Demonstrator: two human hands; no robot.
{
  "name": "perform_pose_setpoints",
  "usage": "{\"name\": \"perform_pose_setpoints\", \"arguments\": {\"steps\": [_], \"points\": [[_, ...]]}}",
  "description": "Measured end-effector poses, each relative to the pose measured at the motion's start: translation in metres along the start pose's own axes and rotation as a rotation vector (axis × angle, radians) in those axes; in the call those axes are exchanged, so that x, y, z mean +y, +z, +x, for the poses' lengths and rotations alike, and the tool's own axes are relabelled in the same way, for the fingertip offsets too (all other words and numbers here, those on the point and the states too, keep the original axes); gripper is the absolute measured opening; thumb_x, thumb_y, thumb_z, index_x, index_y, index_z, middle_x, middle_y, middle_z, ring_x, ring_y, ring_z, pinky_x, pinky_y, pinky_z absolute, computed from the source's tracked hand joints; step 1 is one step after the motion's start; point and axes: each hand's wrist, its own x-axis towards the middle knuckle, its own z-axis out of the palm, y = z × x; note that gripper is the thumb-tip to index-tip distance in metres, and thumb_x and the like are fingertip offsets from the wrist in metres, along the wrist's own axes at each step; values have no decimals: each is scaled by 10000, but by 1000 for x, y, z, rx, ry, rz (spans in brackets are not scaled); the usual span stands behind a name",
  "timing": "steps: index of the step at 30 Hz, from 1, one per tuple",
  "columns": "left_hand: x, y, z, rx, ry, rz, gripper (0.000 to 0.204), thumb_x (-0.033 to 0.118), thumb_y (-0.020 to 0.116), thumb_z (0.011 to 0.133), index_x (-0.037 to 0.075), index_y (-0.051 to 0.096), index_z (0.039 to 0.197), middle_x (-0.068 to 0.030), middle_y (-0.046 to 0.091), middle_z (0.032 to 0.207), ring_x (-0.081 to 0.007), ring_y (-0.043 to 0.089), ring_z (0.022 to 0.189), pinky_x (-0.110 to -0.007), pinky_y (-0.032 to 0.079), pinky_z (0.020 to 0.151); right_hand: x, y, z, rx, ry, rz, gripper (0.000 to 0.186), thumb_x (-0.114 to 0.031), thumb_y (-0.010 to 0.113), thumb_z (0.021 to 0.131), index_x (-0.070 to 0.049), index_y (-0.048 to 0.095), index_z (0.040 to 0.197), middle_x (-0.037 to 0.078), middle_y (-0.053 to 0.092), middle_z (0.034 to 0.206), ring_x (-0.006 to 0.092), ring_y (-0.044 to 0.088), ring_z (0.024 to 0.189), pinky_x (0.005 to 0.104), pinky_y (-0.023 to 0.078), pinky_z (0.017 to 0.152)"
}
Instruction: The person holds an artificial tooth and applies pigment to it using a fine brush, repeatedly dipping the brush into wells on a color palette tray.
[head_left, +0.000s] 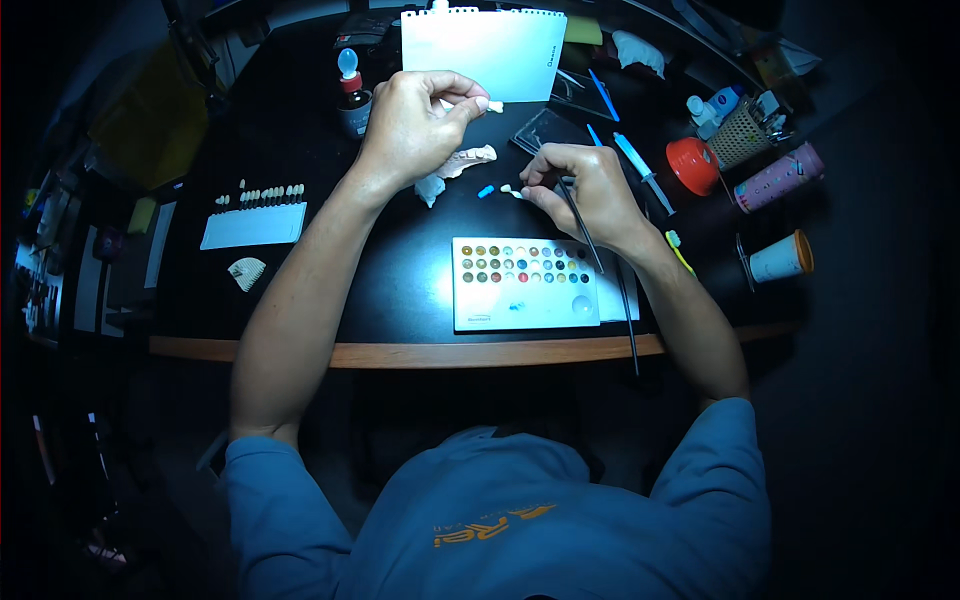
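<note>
High over the table, my left hand (pixel 425 120) pinches a small white tooth-like piece (pixel 495 107) between thumb and fingertips. My right hand (pixel 590 190) is closed too, lower and to the right. Thin dark rods (pixel 584 228), like brush handles, run from its fingers back toward me; their tips are hidden. At its thumb and fingertip shows another small white piece (pixel 506 188), and I cannot tell if it is gripped or only near. A small blue piece (pixel 487 191) lies just left of that. Below my left hand rests a plaster dental model (pixel 470 160), partly covered.
In front stands a white palette (pixel 525 312) with rows of coloured pans. Tooth shade samples (pixel 270 195) sit on a white box (pixel 253 228) at left. A dropper bottle (pixel 351 88) and white spiral pad (pixel 500 50) are behind; a syringe (pixel 645 172) and red bowl (pixel 692 166) are right.
</note>
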Motion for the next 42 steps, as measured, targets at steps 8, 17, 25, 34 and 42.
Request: {"name": "perform_pose_setpoints", "arguments": {"steps": [8,17,25,34,42], "points": [[12,-2,-10,-115,-93,-509,207,115,707,971,-27,723,1122,-121,759,1012,-135,727,945,-277,587,899,-16,-29,-13,308,84,360,278,-195,491,1017,47,596,1105,157,738,859,143,697,757,292,554,713],[5,-8,-22,-285,-210,-715,153,135,684,994,17,699,1090,-35,701,924,-43,633,759,-174,520,639,-18,-27,-29,296,101,432,90,-19,717,845,13,725,929,99,723,869,131,680,772,266,524,752],[7,2,-33,-488,-192,-856,157,167,736,962,28,709,1030,-29,672,888,-61,590,790,-206,468,692,-47,-14,-39,374,-65,805,119,44,610,875,52,622,994,221,613,1152,138,677,799,291,569,769],[12,12,-36,-611,-192,-961,164,161,744,948,14,713,1014,-73,693,935,-112,643,871,-249,524,799,-39,-3,-35,369,-259,686,118,-73,654,859,12,608,926,221,650,1065,200,660,976,375,570,887],[20,13,-37,-617,-202,-993,175,160,749,941,11,712,1025,-115,734,984,-157,708,970,-289,561,907,-43,3,-33,427,-271,770,79,-73,635,837,-7,592,851,122,624,854,228,660,1010,409,579,923]]}}
